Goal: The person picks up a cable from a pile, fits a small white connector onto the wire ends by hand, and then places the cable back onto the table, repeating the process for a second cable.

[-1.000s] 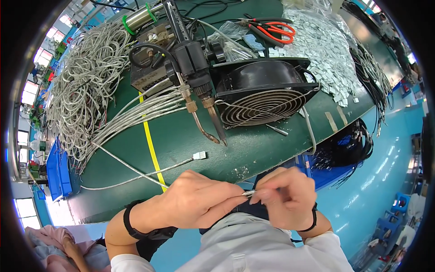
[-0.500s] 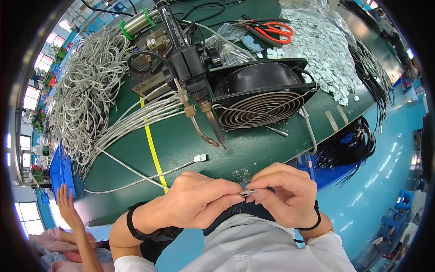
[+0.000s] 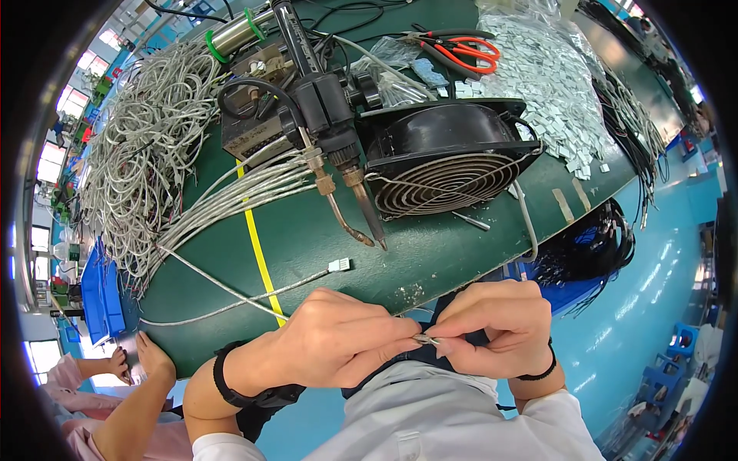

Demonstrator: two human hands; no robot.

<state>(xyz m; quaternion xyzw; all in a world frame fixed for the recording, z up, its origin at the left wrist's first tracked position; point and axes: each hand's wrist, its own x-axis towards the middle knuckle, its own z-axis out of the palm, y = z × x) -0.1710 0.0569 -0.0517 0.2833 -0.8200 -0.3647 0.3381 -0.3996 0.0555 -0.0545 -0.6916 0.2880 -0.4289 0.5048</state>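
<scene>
My left hand (image 3: pixel 338 342) is closed in a pinch at the table's near edge, on the end of a grey cable (image 3: pixel 215 281) that runs to it from the left. Fingertips of my right hand (image 3: pixel 503 330) pinch the same small silvery wire end (image 3: pixel 423 338), touching the left fingertips. Fine detail of the wires is hidden by the fingers. Beyond my left hand lies another grey cable with a white connector (image 3: pixel 339 265) on its end. A soldering iron (image 3: pixel 365 203) in a stand points down ahead of my hands, with a curved metal tube (image 3: pixel 342 219) beside its tip.
A black fan (image 3: pixel 446 161) stands right of the iron. Grey cables (image 3: pixel 154 154) are heaped at left, with a solder spool (image 3: pixel 234 37) behind. Red-handled pliers (image 3: pixel 473 54) and many white connectors (image 3: pixel 553 92) lie at back right. A co-worker's hand (image 3: pixel 154 357) rests at the table's left edge.
My right hand has shifted slightly right, still pinching beside the left fingertips. The co-worker's raised hand has come down to the table edge, and a second hand shows beside it.
</scene>
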